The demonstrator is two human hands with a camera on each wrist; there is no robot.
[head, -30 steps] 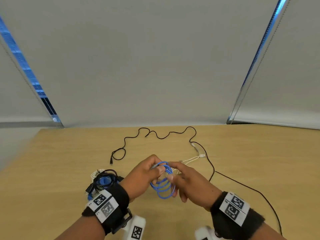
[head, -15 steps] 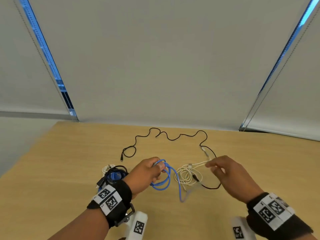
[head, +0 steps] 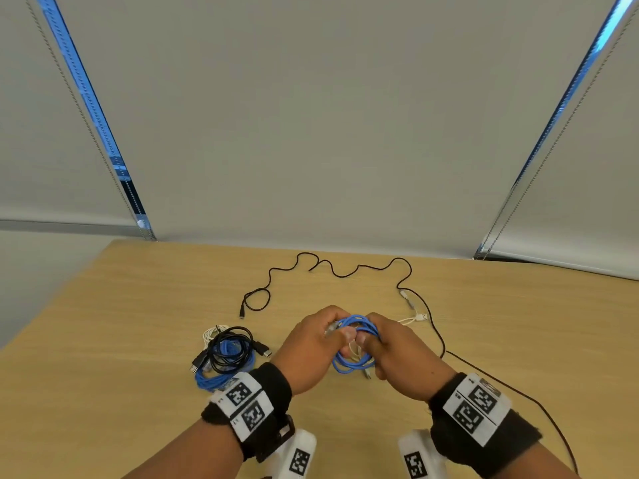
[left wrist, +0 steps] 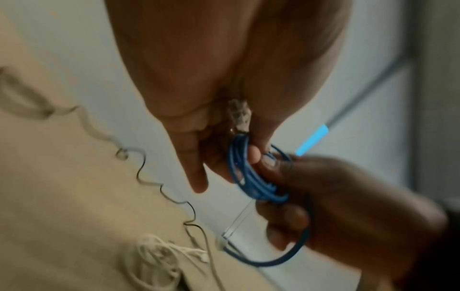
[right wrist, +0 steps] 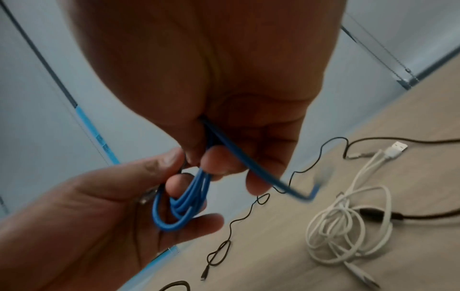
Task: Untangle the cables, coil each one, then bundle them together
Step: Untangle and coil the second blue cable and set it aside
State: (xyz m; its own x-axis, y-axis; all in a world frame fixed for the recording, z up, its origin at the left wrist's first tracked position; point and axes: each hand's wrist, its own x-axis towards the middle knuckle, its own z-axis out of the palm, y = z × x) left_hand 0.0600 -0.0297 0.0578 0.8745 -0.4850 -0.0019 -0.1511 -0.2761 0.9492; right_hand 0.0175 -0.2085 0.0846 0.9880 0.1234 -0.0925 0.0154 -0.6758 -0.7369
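Above a wooden table (head: 138, 323), the left hand (head: 311, 350) and right hand (head: 401, 357) both clamp their grip on a coiled blue cable (head: 356, 344).

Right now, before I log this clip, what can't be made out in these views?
- White cable: in the head view both hands cover its coil.
- Black cable: its right end runs off the head view's bottom edge.
- Blue cable: free end motion-blurred in the right wrist view.
- Coiled pile: cable count unclear, overlapping, partly behind the left wristband.
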